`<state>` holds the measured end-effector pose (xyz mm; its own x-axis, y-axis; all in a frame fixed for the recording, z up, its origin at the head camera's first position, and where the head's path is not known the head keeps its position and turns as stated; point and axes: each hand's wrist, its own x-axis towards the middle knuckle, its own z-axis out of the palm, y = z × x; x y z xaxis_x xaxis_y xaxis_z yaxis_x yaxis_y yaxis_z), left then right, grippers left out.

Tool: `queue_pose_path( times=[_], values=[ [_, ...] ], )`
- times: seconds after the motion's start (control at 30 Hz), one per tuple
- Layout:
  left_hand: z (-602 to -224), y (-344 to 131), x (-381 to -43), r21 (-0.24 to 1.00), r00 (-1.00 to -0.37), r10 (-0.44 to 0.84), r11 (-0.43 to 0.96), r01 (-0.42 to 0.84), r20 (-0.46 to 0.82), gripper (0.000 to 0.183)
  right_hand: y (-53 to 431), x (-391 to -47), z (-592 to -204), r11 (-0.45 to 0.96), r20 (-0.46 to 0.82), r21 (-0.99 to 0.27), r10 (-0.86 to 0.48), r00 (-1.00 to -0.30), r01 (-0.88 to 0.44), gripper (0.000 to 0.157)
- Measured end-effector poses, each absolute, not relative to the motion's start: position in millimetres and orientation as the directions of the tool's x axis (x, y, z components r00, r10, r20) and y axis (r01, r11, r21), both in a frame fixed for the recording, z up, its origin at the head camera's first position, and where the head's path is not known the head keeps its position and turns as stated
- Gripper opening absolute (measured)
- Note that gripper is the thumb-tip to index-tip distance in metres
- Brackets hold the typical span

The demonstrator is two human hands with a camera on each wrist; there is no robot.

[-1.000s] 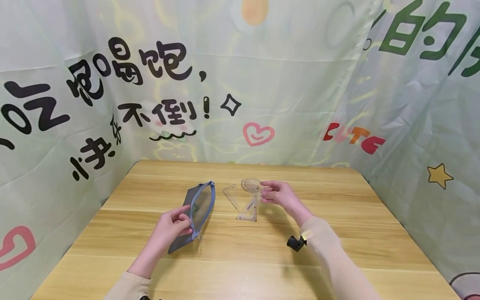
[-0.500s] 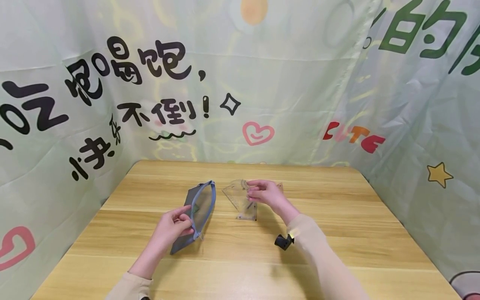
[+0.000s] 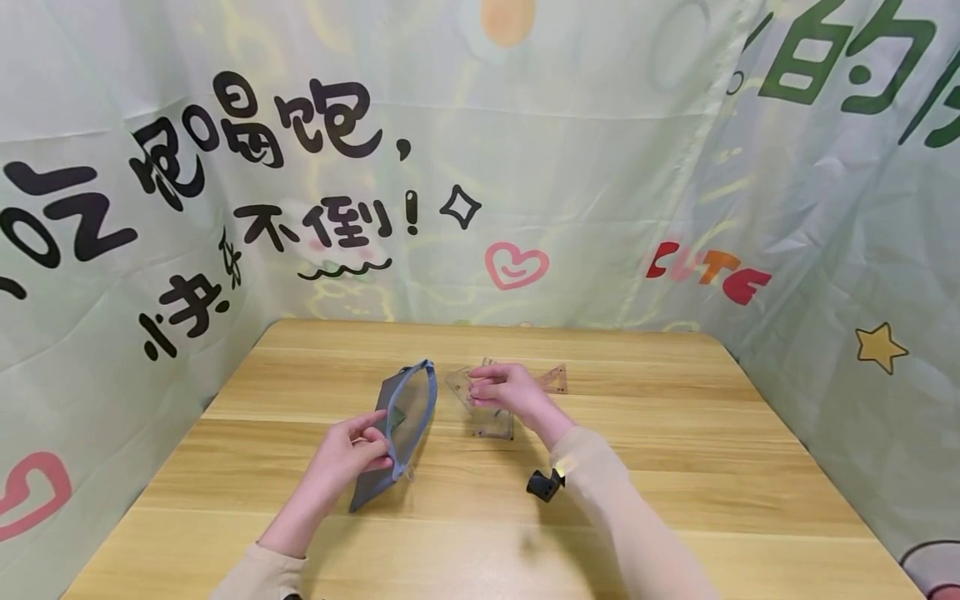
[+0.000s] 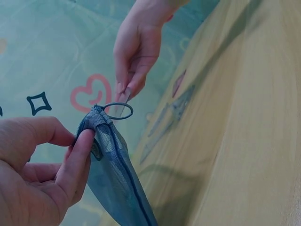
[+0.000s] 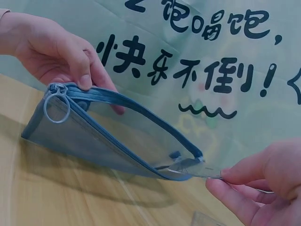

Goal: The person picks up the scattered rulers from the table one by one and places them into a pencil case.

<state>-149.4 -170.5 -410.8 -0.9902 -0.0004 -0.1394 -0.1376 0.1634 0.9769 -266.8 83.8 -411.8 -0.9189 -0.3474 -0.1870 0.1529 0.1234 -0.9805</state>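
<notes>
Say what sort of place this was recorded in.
Probably a small indoor recording booth, though the wider room is out of view: printed fabric hangs behind and on both sides of a wood-grain table, and a small black device shows by the right sleeve.

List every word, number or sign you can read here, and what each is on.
"吃饱喝饱," in black on the cloth
"快乐不倒!" in black below it, same cloth
"CUTE" on the cloth, right
"的" in green on the cloth, top right; neighbouring characters are cut off
Clear set squares, pink set square, held piece: marks too small or blurred to read
Pouch: none legible
</notes>
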Motion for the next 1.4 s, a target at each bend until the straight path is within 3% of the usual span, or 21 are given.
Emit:
queue_pose_path(
  times=[0.5, 1.4],
  values=[
    [-409.5, -169.5, -147.5, 0.962, -0.987, 0.012, 0.224, -0.156, -0.162, 0.057, 64.9, -262.1, -414.9, 0.105, -0.184, -0.982, -0.378, -0.907, 0.156, 0.042],
    [-410.3, -168.1, -147.9, 0.969, -0.987, -0.002, 0.194, -0.155, -0.158, 0.056, 39.0, -256.1, -423.1, 0.047, -0.152, -0.988, -0.352, -0.924, 0.145, 0.038]
  ],
)
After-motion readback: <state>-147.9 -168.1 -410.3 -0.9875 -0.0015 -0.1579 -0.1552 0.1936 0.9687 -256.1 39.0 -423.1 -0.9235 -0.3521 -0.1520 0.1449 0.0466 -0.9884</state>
